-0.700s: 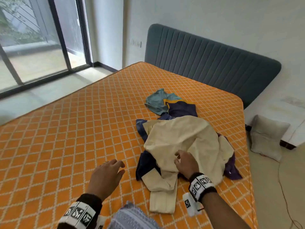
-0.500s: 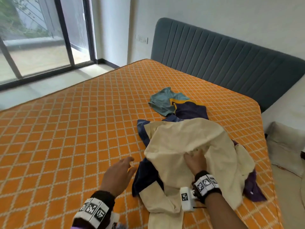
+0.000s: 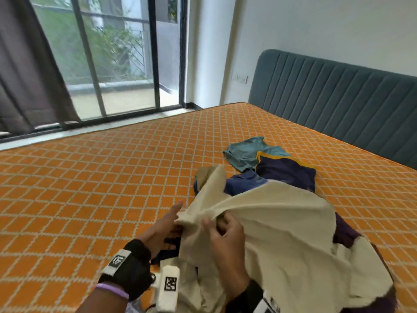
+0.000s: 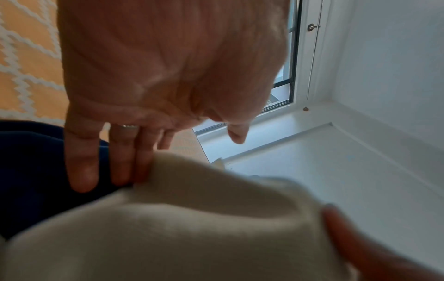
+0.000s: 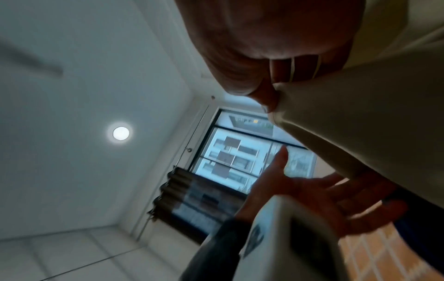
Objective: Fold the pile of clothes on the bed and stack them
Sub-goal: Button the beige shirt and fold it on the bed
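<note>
A cream garment (image 3: pixel 282 233) lies on top of the clothes pile on the orange bed (image 3: pixel 101 188). My right hand (image 3: pixel 216 222) pinches a fold of it near its left edge and holds that fold raised off the pile; the right wrist view shows the thumb (image 5: pixel 269 98) pressed into the cream cloth (image 5: pixel 360 123). My left hand (image 3: pixel 173 216) is just left of the fold, fingers (image 4: pixel 125 167) straight, their tips touching the cream edge (image 4: pixel 192 209) above a navy cloth (image 4: pixel 31 161). A teal garment (image 3: pixel 248 152), a navy one (image 3: pixel 284 175) and a purple one (image 3: pixel 345 231) lie beneath and behind.
The grey-blue padded headboard (image 3: pixel 338 105) stands along the bed's far right. A sliding glass door (image 3: pixel 117 53) with a dark curtain (image 3: pixel 29 75) is beyond the bed's far edge. Bare orange sheet stretches to the left of the pile.
My right hand has gathered and lifted a fold of the cream garment, uncovering the blue and navy clothes behind. My left hand has moved right to the fold. The head view has swung left.
</note>
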Demonstrator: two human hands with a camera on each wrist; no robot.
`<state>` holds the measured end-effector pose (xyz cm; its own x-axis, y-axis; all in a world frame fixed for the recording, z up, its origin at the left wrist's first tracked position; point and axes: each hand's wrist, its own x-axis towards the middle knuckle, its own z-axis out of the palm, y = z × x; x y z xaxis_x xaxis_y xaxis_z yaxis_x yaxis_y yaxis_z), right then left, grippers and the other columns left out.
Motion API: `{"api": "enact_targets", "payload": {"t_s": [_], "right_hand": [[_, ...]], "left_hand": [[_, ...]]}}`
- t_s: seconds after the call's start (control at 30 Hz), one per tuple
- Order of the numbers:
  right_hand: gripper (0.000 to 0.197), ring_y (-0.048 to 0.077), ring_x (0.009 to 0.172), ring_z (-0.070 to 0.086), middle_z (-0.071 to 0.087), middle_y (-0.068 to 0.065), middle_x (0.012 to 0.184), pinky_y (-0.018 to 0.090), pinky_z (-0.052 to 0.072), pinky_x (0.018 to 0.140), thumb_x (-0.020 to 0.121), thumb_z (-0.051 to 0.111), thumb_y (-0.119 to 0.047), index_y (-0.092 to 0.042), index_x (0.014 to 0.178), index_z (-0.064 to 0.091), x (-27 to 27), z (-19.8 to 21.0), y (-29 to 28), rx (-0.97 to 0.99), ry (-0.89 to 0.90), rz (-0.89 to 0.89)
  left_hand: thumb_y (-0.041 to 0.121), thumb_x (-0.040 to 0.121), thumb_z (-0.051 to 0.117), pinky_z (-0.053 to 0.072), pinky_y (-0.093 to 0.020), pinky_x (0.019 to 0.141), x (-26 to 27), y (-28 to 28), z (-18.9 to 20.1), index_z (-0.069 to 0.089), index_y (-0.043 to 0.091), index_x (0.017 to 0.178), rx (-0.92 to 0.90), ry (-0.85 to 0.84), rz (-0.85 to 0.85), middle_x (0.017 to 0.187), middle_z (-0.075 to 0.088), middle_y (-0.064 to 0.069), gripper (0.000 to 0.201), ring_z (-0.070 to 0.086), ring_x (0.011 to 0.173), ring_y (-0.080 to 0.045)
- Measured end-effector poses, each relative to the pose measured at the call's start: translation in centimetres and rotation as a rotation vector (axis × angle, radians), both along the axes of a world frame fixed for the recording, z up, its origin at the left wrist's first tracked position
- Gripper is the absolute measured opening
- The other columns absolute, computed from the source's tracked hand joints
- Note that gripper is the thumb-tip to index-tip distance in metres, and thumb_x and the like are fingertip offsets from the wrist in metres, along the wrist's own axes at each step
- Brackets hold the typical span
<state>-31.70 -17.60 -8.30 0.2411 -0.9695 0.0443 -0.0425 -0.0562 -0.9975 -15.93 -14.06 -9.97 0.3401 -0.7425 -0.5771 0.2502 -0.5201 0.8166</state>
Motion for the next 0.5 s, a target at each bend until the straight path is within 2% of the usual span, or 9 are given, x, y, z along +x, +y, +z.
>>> {"api": "enact_targets", "payload": {"t_s": [0.07, 0.1, 0.13, 0.2, 0.23, 0.3, 0.4, 0.43, 0.5], "right_hand": [[0.009, 0.005, 0.085, 0.074, 0.078, -0.011, 0.088, 0.023, 0.057, 0.077, 0.091, 0.072, -0.009, -0.015, 0.098, 0.071, -1.7, 0.6, 1.9, 0.055, -0.031, 0.126], [0.009, 0.005, 0.085, 0.074, 0.078, -0.012, 0.087, 0.024, 0.057, 0.078, 0.092, 0.071, -0.011, -0.017, 0.099, 0.071, -2.8, 0.9, 2.8, 0.080, -0.008, 0.195], [0.007, 0.003, 0.085, 0.073, 0.078, -0.013, 0.087, 0.024, 0.056, 0.079, 0.092, 0.071, -0.014, -0.018, 0.098, 0.071, -4.0, 0.8, 3.5, 0.095, 0.039, 0.267], [0.002, -0.004, 0.080, 0.069, 0.077, -0.013, 0.083, 0.022, 0.054, 0.077, 0.092, 0.071, -0.022, -0.021, 0.091, 0.071, -6.8, 0.9, 4.1, 0.067, 0.220, 0.448], [0.007, -0.006, 0.076, 0.066, 0.076, -0.010, 0.081, 0.021, 0.052, 0.074, 0.092, 0.071, -0.027, -0.023, 0.086, 0.071, -8.3, 1.1, 3.8, 0.022, 0.334, 0.549], [0.018, -0.005, 0.069, 0.065, 0.077, -0.004, 0.078, 0.021, 0.052, 0.070, 0.090, 0.071, -0.037, -0.028, 0.075, 0.073, -11.1, 1.6, 2.2, -0.075, 0.495, 0.691], [0.038, 0.002, 0.065, 0.069, 0.073, -0.008, 0.065, 0.027, 0.053, 0.069, 0.091, 0.067, -0.048, -0.024, 0.061, 0.070, -14.1, 3.7, -1.5, -0.259, 0.611, 0.566], [0.038, 0.002, 0.065, 0.069, 0.072, -0.011, 0.064, 0.026, 0.053, 0.068, 0.092, 0.068, -0.046, -0.021, 0.062, 0.070, -14.4, 4.8, -2.8, -0.300, 0.560, 0.491], [0.027, 0.000, 0.066, 0.068, 0.072, -0.013, 0.067, 0.018, 0.050, 0.065, 0.092, 0.070, -0.035, -0.021, 0.069, 0.072, -13.6, 7.2, -5.6, -0.399, 0.394, 0.374]], "left_hand": [[0.072, 0.088, 0.049, 0.052, -0.034, 0.069, -1.0, -0.3, -0.1, 0.066, 0.008, 0.094, 0.054, 0.065, 0.053, 0.078, 0.067, -0.013, 0.067, 0.064, 0.072, -0.028], [0.072, 0.086, 0.054, 0.053, -0.034, 0.065, -1.5, -0.4, -0.1, 0.070, 0.005, 0.097, 0.067, 0.119, 0.058, 0.080, 0.069, -0.015, 0.070, 0.065, 0.070, -0.029], [0.068, 0.084, 0.060, 0.056, -0.035, 0.066, -1.7, -0.3, -0.7, 0.072, 0.002, 0.104, 0.061, 0.157, 0.064, 0.089, 0.072, -0.018, 0.070, 0.068, 0.074, -0.030], [0.056, 0.085, 0.069, 0.056, -0.045, 0.083, -1.2, -0.4, -2.3, 0.064, -0.002, 0.127, 0.082, 0.127, 0.084, 0.114, 0.070, -0.022, 0.072, 0.068, 0.096, -0.035], [0.049, 0.090, 0.068, 0.053, -0.049, 0.090, -1.2, -0.3, -2.5, 0.060, -0.003, 0.132, 0.103, 0.073, 0.093, 0.120, 0.068, -0.023, 0.067, 0.065, 0.102, -0.036], [0.034, 0.094, 0.067, 0.052, -0.050, 0.092, -1.3, -0.3, -1.7, 0.061, -0.007, 0.127, 0.065, -0.017, 0.090, 0.118, 0.069, -0.024, 0.053, 0.066, 0.100, -0.036], [0.024, 0.087, 0.076, 0.056, -0.047, 0.084, -1.3, -0.2, 1.9, 0.071, 0.001, 0.113, -0.127, -0.236, 0.087, 0.111, 0.072, -0.022, 0.035, 0.070, 0.097, -0.035], [0.022, 0.090, 0.072, 0.057, -0.043, 0.081, -1.4, 0.1, 3.7, 0.072, 0.002, 0.111, -0.213, -0.301, 0.083, 0.110, 0.073, -0.021, 0.029, 0.070, 0.098, -0.034], [0.020, 0.095, 0.065, 0.059, -0.038, 0.077, -1.2, 1.0, 7.8, 0.072, 0.004, 0.110, -0.373, -0.405, 0.087, 0.107, 0.075, -0.016, 0.024, 0.071, 0.100, -0.032]]}}
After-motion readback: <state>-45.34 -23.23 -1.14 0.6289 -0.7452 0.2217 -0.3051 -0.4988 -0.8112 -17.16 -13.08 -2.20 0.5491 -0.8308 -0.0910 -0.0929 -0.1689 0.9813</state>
